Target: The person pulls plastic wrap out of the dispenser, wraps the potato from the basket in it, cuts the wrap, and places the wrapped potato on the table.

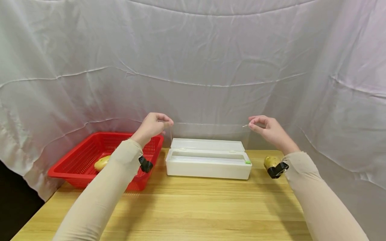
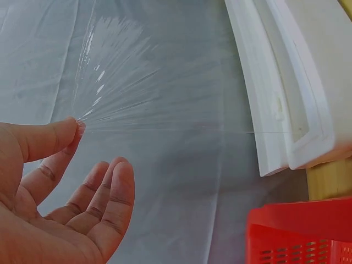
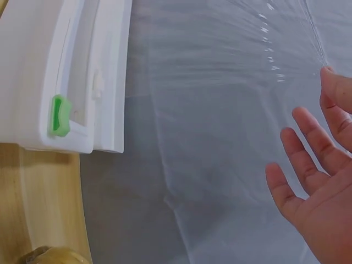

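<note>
A clear sheet of plastic wrap [image 2: 126, 71] stretches up from a white wrap dispenser box [image 1: 208, 170] whose lid [image 1: 208, 144] stands raised at the back. My left hand [image 1: 155, 125] pinches one corner of the film between thumb and index finger, other fingers loose. My right hand [image 1: 268, 130] pinches the opposite corner the same way, above and to the right of the box. In the left wrist view the film fans out in creases from the fingertips. A green slide cutter [image 3: 60, 115] sits at the box's right end.
At left stands a red plastic basket [image 1: 75, 175] holding a yellow potato [image 1: 102, 163], partly behind the left forearm. Another potato [image 1: 271, 161] lies on the wooden table [image 1: 196, 207] below the right wrist. A grey curtain [image 1: 193, 67] hangs behind.
</note>
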`<action>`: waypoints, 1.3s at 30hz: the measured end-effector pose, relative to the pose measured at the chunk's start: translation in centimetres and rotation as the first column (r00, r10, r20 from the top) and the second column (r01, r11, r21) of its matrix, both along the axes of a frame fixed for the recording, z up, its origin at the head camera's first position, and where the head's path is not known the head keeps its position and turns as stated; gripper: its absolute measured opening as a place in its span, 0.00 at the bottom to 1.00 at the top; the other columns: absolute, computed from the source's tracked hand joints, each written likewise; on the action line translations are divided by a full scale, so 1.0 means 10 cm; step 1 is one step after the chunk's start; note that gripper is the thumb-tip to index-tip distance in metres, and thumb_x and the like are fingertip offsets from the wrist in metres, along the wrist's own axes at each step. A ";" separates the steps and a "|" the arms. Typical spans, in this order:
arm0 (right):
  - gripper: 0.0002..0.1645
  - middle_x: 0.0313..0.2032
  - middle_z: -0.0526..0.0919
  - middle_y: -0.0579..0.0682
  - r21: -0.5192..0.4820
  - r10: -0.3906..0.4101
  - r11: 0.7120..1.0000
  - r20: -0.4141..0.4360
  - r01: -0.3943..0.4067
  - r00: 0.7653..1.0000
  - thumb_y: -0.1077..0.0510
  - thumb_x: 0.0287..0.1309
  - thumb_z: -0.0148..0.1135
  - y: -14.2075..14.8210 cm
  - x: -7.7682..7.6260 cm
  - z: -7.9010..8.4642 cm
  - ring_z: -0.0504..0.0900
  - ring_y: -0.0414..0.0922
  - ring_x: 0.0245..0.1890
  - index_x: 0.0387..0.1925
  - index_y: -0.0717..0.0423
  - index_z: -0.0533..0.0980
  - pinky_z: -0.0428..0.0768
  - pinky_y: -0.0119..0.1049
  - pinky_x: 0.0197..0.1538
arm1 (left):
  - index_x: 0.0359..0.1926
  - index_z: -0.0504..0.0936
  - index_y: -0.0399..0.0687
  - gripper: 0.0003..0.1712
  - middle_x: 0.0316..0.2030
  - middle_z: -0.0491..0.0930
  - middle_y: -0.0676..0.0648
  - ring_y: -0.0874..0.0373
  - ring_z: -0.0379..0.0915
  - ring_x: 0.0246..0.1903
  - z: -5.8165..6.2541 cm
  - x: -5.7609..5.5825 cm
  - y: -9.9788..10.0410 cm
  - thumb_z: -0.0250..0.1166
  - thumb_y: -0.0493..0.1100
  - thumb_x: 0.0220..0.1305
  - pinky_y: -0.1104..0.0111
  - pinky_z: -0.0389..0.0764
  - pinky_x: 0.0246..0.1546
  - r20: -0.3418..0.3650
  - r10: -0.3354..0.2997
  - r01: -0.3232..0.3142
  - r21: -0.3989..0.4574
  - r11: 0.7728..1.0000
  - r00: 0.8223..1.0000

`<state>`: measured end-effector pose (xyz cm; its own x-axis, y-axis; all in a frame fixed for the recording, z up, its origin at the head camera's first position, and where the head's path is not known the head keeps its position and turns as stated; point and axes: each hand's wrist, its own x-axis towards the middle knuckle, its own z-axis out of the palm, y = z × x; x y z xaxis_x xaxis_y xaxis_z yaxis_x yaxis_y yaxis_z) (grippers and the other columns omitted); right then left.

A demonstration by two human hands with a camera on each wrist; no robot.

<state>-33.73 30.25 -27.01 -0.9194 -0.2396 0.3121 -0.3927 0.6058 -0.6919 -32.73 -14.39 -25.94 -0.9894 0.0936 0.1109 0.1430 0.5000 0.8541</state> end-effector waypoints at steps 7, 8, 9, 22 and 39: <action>0.22 0.74 0.74 0.64 -0.011 -0.034 0.999 -0.007 0.033 0.999 0.48 0.80 0.60 -0.02 0.00 0.04 0.71 0.62 0.76 0.51 0.66 0.77 0.71 0.64 0.75 | 0.50 0.87 0.47 0.10 0.58 0.83 0.43 0.45 0.81 0.47 0.07 0.00 0.01 0.66 0.46 0.77 0.63 0.85 0.46 -0.009 0.001 -0.001 -0.004 1.000 1.000; 0.22 0.74 0.74 0.64 -0.014 -0.038 0.999 -0.007 0.038 0.999 0.48 0.80 0.60 -0.02 0.00 0.05 0.72 0.62 0.76 0.51 0.66 0.76 0.71 0.64 0.75 | 0.50 0.87 0.46 0.10 0.58 0.83 0.43 0.44 0.81 0.47 0.08 0.00 0.01 0.66 0.46 0.77 0.63 0.85 0.46 -0.012 0.002 -0.002 -0.005 1.000 1.000; 0.21 0.74 0.74 0.63 -0.016 -0.041 0.999 -0.007 0.041 0.999 0.49 0.80 0.60 -0.02 0.00 0.05 0.72 0.62 0.76 0.52 0.66 0.76 0.71 0.64 0.75 | 0.50 0.87 0.46 0.10 0.59 0.83 0.43 0.44 0.82 0.47 0.09 0.00 0.02 0.66 0.46 0.77 0.62 0.85 0.46 -0.014 0.003 -0.003 -0.008 1.000 1.000; 0.22 0.74 0.74 0.64 -0.037 -0.064 0.997 -0.017 0.063 0.998 0.49 0.80 0.60 -0.05 0.03 0.13 0.72 0.60 0.76 0.53 0.67 0.76 0.71 0.62 0.75 | 0.50 0.88 0.46 0.10 0.60 0.82 0.44 0.46 0.79 0.49 0.19 -0.01 0.02 0.65 0.46 0.77 0.58 0.81 0.54 -0.039 0.000 -0.001 -0.026 1.000 0.999; 0.20 0.70 0.79 0.63 -0.020 -0.135 0.991 -0.092 0.134 0.987 0.49 0.79 0.61 -0.09 0.02 0.26 0.76 0.59 0.72 0.52 0.66 0.79 0.76 0.37 0.64 | 0.49 0.89 0.48 0.10 0.57 0.83 0.44 0.46 0.80 0.47 0.30 -0.01 0.05 0.67 0.47 0.77 0.56 0.83 0.54 -0.083 0.028 -0.026 0.015 1.000 0.996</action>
